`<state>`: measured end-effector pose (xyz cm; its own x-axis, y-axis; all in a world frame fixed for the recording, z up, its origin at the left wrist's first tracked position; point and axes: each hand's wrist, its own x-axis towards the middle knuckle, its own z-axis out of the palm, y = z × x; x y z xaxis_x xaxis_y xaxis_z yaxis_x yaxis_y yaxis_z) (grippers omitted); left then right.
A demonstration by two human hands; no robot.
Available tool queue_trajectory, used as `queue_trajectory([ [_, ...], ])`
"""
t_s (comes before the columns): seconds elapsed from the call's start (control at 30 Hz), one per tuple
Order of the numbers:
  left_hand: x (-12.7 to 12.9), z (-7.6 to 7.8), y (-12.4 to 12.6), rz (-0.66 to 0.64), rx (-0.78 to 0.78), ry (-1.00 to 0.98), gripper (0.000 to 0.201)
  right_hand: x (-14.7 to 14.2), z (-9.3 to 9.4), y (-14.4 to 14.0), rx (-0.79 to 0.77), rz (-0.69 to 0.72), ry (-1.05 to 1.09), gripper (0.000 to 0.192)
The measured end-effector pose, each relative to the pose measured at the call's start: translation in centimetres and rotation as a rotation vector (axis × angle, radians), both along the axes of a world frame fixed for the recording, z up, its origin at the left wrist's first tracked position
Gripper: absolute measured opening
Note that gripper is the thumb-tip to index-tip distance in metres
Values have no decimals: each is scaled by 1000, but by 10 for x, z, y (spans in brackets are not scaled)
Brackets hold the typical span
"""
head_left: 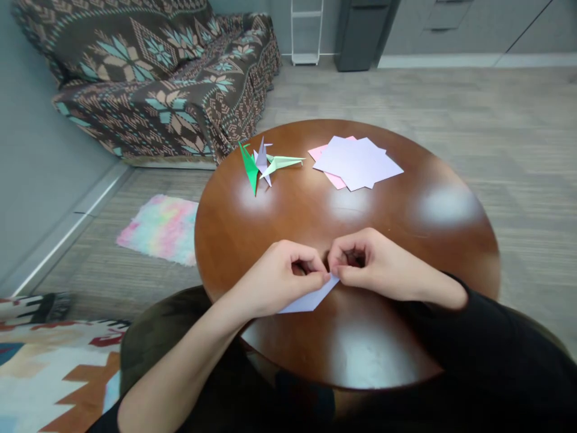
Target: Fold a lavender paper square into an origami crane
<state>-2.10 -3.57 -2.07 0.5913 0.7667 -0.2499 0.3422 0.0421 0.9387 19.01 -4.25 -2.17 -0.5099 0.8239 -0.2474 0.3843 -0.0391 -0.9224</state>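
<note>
pale lilac folded paper (311, 299) near the round brown worktop's (406, 252) front edge, pointy triangle shape, left hand (282, 279) and right hand (376, 264) both pinching its top corner, paper cranes (264, 162) further back

On the round brown wooden table (406, 252), the folded lavender paper sheet (306, 302) lies at the near edge, under the left hand (282, 278) and right hand (376, 264). Three folded paper cranes (264, 162) stand at the table's far left; a stack of pale square paper sheets (356, 162) lies at its far right, well apart from the hands.
</note>
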Motion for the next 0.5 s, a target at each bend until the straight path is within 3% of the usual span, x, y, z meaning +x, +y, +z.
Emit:
queue_trajectory([
  [0.2,-3,1,3,10,-65,-18,11,14,-4,5,6,-18,-6,8],
  [0.37,-5,2,3,59,-115,-51,16,19,-3,8,44,-222,114,11],
  [0.5,-3,1,2,120,-96,-98,23,6,-1,0,-25,-168,164,13],
])
